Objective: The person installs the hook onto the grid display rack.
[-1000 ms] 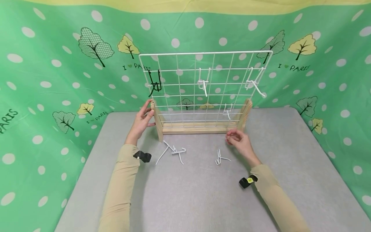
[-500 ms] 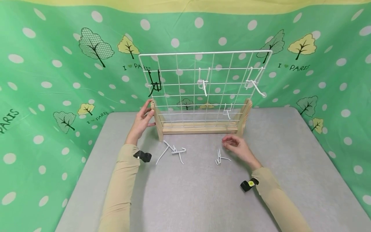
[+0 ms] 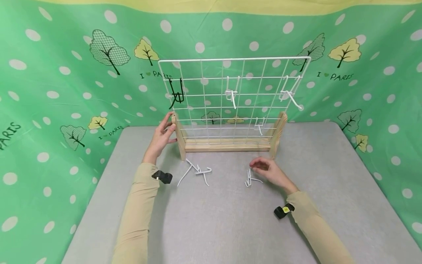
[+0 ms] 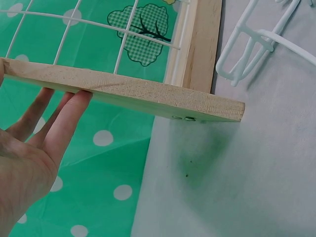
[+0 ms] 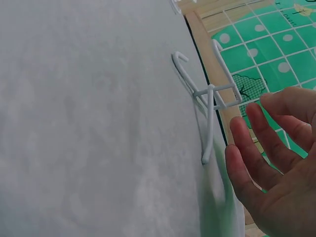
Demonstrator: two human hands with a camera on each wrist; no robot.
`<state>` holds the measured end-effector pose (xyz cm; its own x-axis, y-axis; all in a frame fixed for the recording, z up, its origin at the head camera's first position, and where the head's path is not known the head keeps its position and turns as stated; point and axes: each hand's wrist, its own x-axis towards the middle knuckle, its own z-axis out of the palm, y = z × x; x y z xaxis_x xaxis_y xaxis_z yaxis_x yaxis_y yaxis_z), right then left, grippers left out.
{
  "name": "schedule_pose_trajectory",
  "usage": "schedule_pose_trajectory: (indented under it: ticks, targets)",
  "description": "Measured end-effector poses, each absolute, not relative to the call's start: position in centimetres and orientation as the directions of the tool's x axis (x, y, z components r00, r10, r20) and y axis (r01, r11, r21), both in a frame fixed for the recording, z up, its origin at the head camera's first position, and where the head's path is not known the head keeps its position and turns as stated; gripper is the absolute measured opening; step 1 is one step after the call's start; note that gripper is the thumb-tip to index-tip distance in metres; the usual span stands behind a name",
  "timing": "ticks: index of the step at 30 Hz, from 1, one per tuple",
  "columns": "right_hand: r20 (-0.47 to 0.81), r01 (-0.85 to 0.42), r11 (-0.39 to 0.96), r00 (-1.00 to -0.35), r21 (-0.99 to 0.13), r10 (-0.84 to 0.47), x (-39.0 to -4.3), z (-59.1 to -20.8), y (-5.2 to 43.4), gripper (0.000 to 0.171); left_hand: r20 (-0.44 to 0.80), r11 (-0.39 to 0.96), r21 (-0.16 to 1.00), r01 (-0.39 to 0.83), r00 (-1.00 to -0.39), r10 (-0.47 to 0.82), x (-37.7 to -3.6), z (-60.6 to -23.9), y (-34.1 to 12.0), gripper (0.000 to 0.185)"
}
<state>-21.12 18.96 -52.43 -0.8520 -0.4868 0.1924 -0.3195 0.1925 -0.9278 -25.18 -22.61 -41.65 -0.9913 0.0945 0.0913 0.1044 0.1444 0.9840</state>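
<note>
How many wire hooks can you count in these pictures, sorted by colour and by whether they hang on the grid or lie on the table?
Black hooks on the grid: 1
White hooks on the grid: 3
White hooks on the table: 3, two tangled and one by the right hand
Total: 7

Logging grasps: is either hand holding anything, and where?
Right hand holds nothing, near the white hook. Left hand rests straight fingers against the rack's wooden foot.
</note>
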Motion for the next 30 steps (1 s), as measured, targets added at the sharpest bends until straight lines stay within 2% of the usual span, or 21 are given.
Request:
schedule_pose_trajectory:
  ticks: [13,22,30]
  targets:
    - [0.135,-0.293,0.221,-0.832,-0.930,-0.537,-21.01,-52.59,18.96,0.021,0.092,0.160,0.981,0.107,-0.991,0.096,-25.21,-41.43,-22.60,0.056]
    - [0.202,-0.423,0.209,-0.739,-0.882,-0.642,-21.57,-52.78,18.95,0.017,0.087,0.169,0.980,0.102,-0.992,0.096,-25.17,-41.39,-22.53,0.056]
    - [0.162,-0.399,0.236,-0.744,-0.886,-0.649,-21.68,-52.59,18.94,0.014,0.079,0.170,0.981,0.094,-0.993,0.092,-25.19,-41.49,-22.60,0.056]
